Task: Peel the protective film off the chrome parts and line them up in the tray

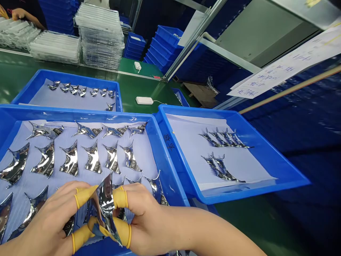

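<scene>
Both hands are engaged with one mirror-finish part [106,204], positioned above the near side of the front tray [163,156]. The left hand [60,213] grips the part from its left side between covered fingertips; the right hand [144,213] grips it from the opposite side. The part stands roughly upright, with a pointed end projecting above the fingers and another below. Yellow finger covers [81,239] are fitted on fingers of each hand.

The front tray is blue and lined with white paper. It contains rows of curved, pointed metal pieces [92,158] — four in the far row, six in the next, and others partly hidden by the hands. The right tray [266,153], also blue and paper-lined, sits directly beside it and contains two groups of slender metal pieces [221,169]: four in the far group, two in the near group. Beyond the front tray, the rear tray [119,96] contains smaller shiny pieces [82,91].

A white device [144,100] with a cable lies on the green desk [162,91]. Stacked clear plastic trays [99,39] and stacked blue bins [165,46] stand farther back. Handwritten sheets [287,67] hang at upper right. A co-worker's hand [19,14] rests near plastic trays at upper left.
</scene>
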### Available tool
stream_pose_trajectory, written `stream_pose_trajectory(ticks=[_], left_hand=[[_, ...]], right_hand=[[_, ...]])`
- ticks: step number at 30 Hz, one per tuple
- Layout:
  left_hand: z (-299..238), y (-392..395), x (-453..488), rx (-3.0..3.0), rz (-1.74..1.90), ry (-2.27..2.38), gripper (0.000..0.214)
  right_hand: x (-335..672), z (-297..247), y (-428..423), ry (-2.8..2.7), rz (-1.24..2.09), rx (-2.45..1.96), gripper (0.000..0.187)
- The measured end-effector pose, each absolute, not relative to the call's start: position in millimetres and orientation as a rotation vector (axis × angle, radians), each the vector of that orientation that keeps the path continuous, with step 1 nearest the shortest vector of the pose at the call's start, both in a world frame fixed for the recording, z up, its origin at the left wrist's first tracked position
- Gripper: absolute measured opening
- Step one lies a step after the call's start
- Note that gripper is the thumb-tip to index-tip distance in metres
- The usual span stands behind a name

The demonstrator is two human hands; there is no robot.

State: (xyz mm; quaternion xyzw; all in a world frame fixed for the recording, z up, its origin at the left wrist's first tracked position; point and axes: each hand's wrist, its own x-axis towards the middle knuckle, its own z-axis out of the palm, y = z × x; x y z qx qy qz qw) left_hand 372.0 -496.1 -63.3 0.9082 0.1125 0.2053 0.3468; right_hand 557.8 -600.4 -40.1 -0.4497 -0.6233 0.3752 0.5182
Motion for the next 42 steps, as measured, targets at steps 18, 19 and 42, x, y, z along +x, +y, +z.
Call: stream_pose_trajectory(ticks=[18,19,42], left_hand=[[-61.3,-491.4,373.4,2.366,0.612,0.33,0.026],[-60.6,-491.7,373.0,2.37,0.616,0.337,0.026],[-59.7,-494.2,373.3,2.239,0.573,0.163,0.02]], right_hand=[[560.8,-43.6,-601.1,-1.617,0.793,-1.156,0.009],[561.5,-42.4,-600.9,-1.606,0.825,-1.159,0.009],[574.6,-36.5,-594.4,-0.628,1.498,-0.991,0.032]])
